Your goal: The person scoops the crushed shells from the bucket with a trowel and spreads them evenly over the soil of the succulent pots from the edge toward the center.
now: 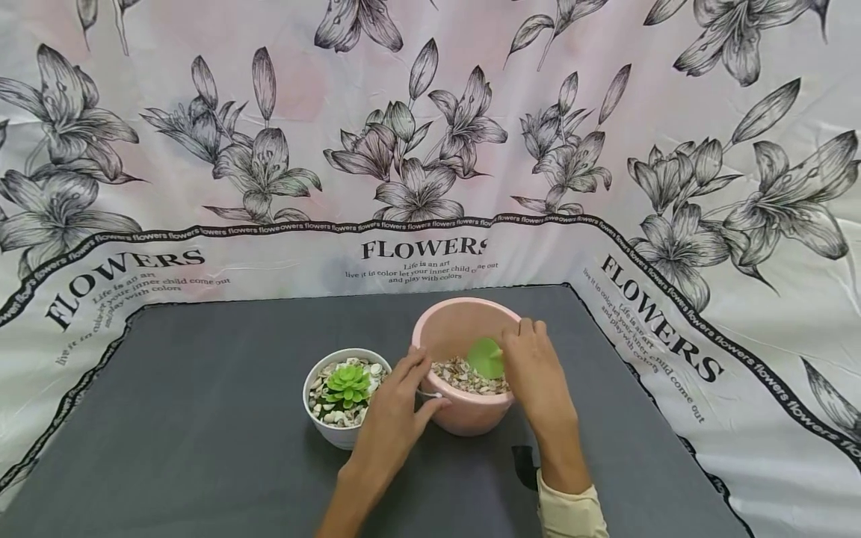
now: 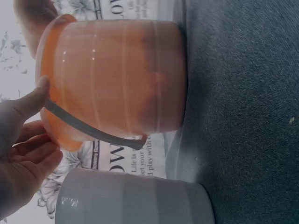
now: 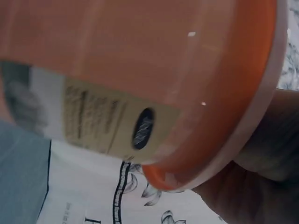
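A pink bucket (image 1: 464, 418) stands upright on the grey cloth with pebbles (image 1: 464, 376) inside. My left hand (image 1: 397, 407) grips its near-left rim, thumb on the outside by the white handle (image 2: 88, 127). Over the right rim, my right hand (image 1: 538, 366) holds a small green scoop (image 1: 486, 359); its rounded blade shows above the pebbles, and its grip is hidden by the fingers. Left of the bucket, close to my left forearm, sits a white pot (image 1: 336, 433) filled with pebbles around a green succulent (image 1: 348, 385).
Grey cloth (image 1: 202, 418) covers the table. A white flower-printed sheet (image 1: 289, 261) hangs behind and along both sides. A paper label (image 3: 117, 116) sticks to the bucket's outer wall. By my right wrist is a black strap piece (image 1: 525, 467).
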`<state>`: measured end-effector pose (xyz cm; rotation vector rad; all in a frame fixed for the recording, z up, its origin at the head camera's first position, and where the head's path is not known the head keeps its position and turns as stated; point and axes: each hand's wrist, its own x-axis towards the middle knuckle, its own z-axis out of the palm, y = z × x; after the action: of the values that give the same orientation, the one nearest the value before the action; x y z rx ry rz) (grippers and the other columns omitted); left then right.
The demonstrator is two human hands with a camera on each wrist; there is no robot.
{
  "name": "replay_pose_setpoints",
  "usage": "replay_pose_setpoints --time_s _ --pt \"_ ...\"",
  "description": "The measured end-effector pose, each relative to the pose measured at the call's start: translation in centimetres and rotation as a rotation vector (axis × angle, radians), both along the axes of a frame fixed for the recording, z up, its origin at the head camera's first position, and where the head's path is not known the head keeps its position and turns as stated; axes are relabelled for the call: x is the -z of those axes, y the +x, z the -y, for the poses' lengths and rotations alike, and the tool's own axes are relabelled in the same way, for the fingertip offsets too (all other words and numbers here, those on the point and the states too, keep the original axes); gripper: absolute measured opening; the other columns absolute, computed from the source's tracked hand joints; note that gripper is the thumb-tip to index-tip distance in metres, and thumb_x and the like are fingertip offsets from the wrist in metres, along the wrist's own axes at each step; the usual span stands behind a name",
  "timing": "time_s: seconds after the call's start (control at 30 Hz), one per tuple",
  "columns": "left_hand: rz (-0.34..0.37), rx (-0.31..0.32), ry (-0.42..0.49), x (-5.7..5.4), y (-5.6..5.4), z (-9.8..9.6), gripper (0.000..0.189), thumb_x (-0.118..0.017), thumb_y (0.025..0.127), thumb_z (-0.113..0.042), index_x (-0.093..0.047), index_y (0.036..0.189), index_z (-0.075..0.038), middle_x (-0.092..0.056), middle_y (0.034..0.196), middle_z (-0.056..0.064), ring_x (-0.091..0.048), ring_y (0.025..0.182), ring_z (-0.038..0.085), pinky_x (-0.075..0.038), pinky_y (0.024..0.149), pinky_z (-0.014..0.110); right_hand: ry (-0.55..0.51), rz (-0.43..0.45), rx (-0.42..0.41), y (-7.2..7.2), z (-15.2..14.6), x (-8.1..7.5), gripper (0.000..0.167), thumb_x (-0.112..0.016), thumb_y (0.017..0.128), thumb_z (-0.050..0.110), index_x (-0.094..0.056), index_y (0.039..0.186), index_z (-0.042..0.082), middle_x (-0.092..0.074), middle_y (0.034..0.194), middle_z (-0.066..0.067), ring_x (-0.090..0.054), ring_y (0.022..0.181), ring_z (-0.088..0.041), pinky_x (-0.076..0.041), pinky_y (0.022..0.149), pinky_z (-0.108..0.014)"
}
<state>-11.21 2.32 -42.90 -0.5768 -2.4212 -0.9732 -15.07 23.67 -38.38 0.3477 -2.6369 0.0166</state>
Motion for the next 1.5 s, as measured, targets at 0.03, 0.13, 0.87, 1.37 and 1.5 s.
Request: replay_pose_setpoints --time_s 0.03,0.13,0.87,1.37,1.5 --pt "-0.002 -0.006 0.009 0.1 0.1 0.0 0.063 -0.09 0.081 -0.02 -0.068 0.135 0.002 -0.066 0.143 0.016 -0.061 0.139 0.033 -0.056 0.109 0.041 -0.017 0.013 -0.006 0.0 0.1 -0.1 0.017 -0.076 0.087 -0.005 -0.062 0.078 -0.001 -0.063 0.082 -0.022 -0.049 0.076 -0.032 -0.049 0.073 -0.043" --pt "-0.026 -0.004 0.022 0.2 0.1 0.1 0.062 -0.092 0.078 -0.019 -0.07 0.132 0.002 -0.068 0.14 0.016 -0.063 0.136 0.031 -0.057 0.107 0.039 -0.105 0.056 -0.028 -0.1 0.3 -0.4 0.031 -0.078 0.082 -0.008 -0.056 0.065 0.006 -0.057 0.066 -0.01 -0.044 0.068 -0.027 -0.045 0.074 -0.043" --pt "-0.031 0.031 0.11 0.7 -0.5 0.5 0.063 -0.094 0.073 -0.015 -0.072 0.131 -0.001 -0.071 0.134 0.014 -0.066 0.132 0.03 -0.058 0.104 0.039 -0.684 0.285 0.192 1.2 -0.3 -2.9 0.016 -0.068 0.095 0.008 -0.079 0.101 -0.001 -0.078 0.102 -0.022 -0.073 0.096 -0.038 -0.058 0.077 -0.044" --pt "0.077 0.077 0.148 0.9 -0.4 1.4 0.067 -0.089 0.082 -0.023 -0.064 0.143 -0.005 -0.061 0.151 0.013 -0.052 0.147 0.032 -0.052 0.113 0.044 -0.769 0.208 0.179 4.7 -2.4 -5.2 0.017 -0.067 0.098 0.008 -0.078 0.105 -0.003 -0.077 0.106 -0.027 -0.07 0.098 -0.037 -0.049 0.073 -0.03" --pt "0.145 0.112 0.16 0.8 0.0 1.4 0.073 -0.085 0.088 -0.025 -0.055 0.152 -0.006 -0.051 0.161 0.013 -0.047 0.152 0.032 -0.047 0.118 0.048 -0.777 0.206 0.194 5.5 -2.4 -5.8 0.016 -0.067 0.098 0.009 -0.077 0.106 -0.001 -0.077 0.108 -0.027 -0.069 0.096 -0.036 -0.049 0.072 -0.03"
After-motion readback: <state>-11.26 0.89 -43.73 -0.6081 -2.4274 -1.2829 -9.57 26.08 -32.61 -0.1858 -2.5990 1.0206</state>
